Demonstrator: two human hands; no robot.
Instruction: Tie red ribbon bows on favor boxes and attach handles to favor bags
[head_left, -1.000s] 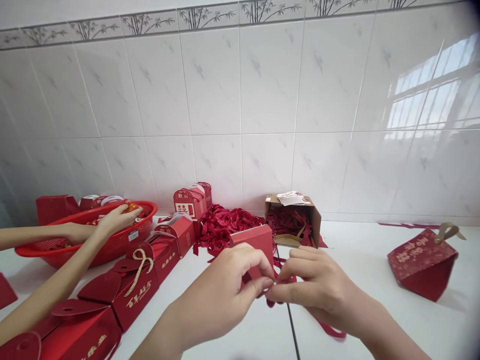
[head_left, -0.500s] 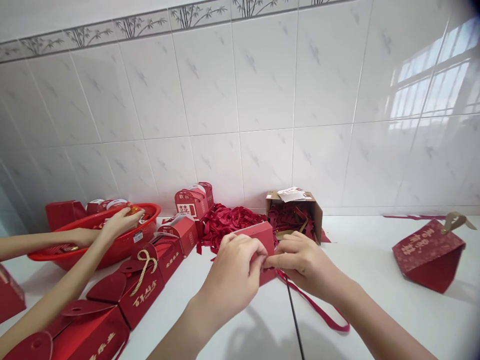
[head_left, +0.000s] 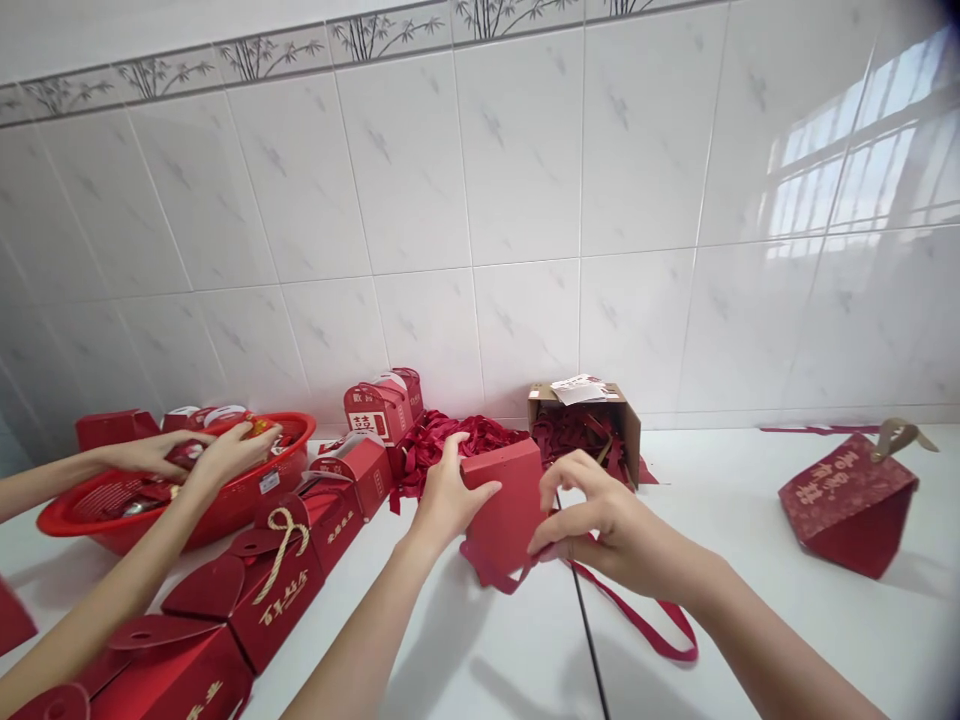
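Observation:
A plain red box (head_left: 504, 505) stands near the middle of the white table. My left hand (head_left: 450, 495) is at its left side, thumb and forefinger spread apart over its edge and top. Pinched between the thumb and fingers of my right hand (head_left: 596, 520), at the box's right side, is a dark red ribbon (head_left: 649, 628). One part of the ribbon loops low across the box's front; the rest trails on the table to the right.
Loose ribbons (head_left: 457, 435) and a cardboard box of ribbons (head_left: 634, 430) lie behind. Red gift boxes (head_left: 274, 590) line the left. Another person's hands (head_left: 225, 460) reach into a red basket (head_left: 277, 480). A tied box (head_left: 851, 510) stands right.
My hands have moved apart. The left hand has opened and shifted to the box's left side, and the ribbon now loops across the box's front. The other person's hands have moved in the basket.

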